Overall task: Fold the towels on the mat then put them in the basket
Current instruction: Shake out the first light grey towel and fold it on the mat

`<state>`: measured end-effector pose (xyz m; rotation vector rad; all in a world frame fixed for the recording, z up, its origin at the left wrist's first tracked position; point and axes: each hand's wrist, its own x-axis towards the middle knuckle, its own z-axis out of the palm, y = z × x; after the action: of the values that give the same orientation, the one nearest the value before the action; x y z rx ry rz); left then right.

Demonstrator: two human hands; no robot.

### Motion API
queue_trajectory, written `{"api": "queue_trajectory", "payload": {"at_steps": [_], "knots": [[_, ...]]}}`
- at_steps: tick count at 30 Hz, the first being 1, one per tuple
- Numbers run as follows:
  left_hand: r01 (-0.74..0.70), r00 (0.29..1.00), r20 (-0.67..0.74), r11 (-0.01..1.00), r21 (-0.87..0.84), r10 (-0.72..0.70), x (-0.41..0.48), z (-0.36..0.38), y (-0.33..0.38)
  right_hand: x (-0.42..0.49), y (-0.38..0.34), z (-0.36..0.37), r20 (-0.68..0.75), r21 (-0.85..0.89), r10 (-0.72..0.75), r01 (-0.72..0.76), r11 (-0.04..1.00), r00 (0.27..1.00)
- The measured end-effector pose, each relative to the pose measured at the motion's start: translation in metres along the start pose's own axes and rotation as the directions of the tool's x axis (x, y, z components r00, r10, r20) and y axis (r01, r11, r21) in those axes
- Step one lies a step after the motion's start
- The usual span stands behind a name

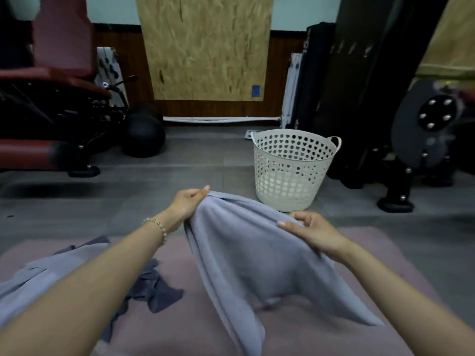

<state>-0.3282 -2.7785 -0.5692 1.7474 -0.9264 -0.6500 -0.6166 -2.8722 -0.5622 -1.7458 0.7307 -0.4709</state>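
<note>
— Two hands busy?
— Both. Left hand [189, 204] at 11 o'clock, pinching one top corner of the towel [246, 258]; right hand [312, 233] at 1 o'clock, fingers curled round the same edge.
— And the towel?
— Raised at the top, sagging between the grips, lower end draped on the mat [180, 330] toward 6 o'clock.
— More on the mat?
— At 8 o'clock a pale towel [43, 276], crumpled; just beside it, toward 7, a dark towel [156, 294], bunched.
— Basket [290, 176]?
— Upright on the floor [180, 173] at 1 o'clock, beyond the mat.
</note>
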Motion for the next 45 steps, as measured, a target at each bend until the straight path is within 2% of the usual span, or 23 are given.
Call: {"api": "queue_trajectory", "payload": {"at_steps": [4, 8, 10, 14, 17, 22, 27, 29, 30, 32, 34, 36, 38, 42, 45], "knots": [[-0.047, 0.997, 0.074, 0.991, 0.126, 0.038, -0.009, 0.047, -0.004, -0.006, 0.019, -0.007, -0.053, 0.072, 0.022, -0.018, 0.997, 0.998], [-0.091, 0.937, 0.336, 0.996, -0.026, 0.094, -0.030, 0.108, 0.010, -0.002, 0.026, -0.008, -0.003, -0.005, 0.022, -0.022, 1.000, 1.000], [-0.085, 0.907, 0.409, 0.995, -0.055, 0.100, -0.036, 0.128, 0.013, 0.000, 0.029, -0.009, 0.043, -0.046, 0.057, -0.055, 0.997, 0.997], [-0.136, 0.903, 0.405, 0.989, -0.048, 0.144, -0.039, 0.135, 0.005, 0.004, 0.034, -0.015, 0.127, -0.049, 0.116, -0.110, 0.993, 0.985], [-0.125, 0.897, 0.420, 0.990, -0.066, 0.141, -0.037, 0.130, 0.000, 0.009, 0.037, -0.014, 0.158, -0.066, 0.153, -0.144, 0.987, 0.976], [-0.102, 0.962, 0.245, 0.991, -0.090, 0.121, -0.024, 0.103, -0.003, 0.002, 0.045, -0.029, 0.165, -0.126, 0.235, -0.216, 0.968, 0.958], [-0.075, 0.992, 0.095, 0.995, -0.070, 0.082, -0.008, 0.077, -0.021, -0.015, 0.050, -0.056, 0.136, -0.204, 0.302, -0.271, 0.941, 0.944], [-0.047, 0.997, 0.064, 0.998, -0.052, 0.050, -0.004, 0.074, -0.027, -0.020, 0.050, -0.060, 0.106, -0.131, 0.298, -0.284, 0.950, 0.949], [-0.061, 0.996, 0.065, 0.998, 0.016, 0.059, -0.004, 0.075, -0.029, -0.020, 0.049, -0.060, 0.087, -0.084, 0.280, -0.273, 0.958, 0.956], [-0.110, 0.986, 0.137, 0.985, 0.132, 0.092, -0.007, 0.084, -0.026, -0.019, 0.038, -0.057, 0.060, -0.009, 0.223, -0.222, 0.975, 0.973], [-0.116, 0.954, 0.292, 0.985, 0.132, 0.073, -0.018, 0.101, -0.012, -0.012, 0.024, -0.054, 0.081, 0.023, 0.182, -0.184, 0.983, 0.980], [-0.066, 0.875, 0.484, 0.996, 0.061, 0.029, -0.032, 0.120, 0.007, -0.007, 0.010, -0.052, 0.133, 0.013, 0.180, -0.183, 0.983, 0.975], [-0.040, 0.800, 0.599, 0.999, 0.013, 0.024, -0.041, 0.135, 0.018, -0.006, 0.001, -0.052, 0.187, -0.030, 0.196, -0.194, 0.981, 0.963], [-0.056, 0.798, 0.593, 0.993, -0.108, 0.109, -0.041, 0.147, 0.024, -0.011, 0.000, -0.061, 0.140, -0.042, 0.192, -0.188, 0.981, 0.971], [-0.091, 0.828, 0.527, 0.974, -0.207, 0.189, -0.040, 0.150, 0.025, -0.018, 0.009, -0.068, 0.081, 0.010, 0.182, -0.184, 0.983, 0.980]]}}
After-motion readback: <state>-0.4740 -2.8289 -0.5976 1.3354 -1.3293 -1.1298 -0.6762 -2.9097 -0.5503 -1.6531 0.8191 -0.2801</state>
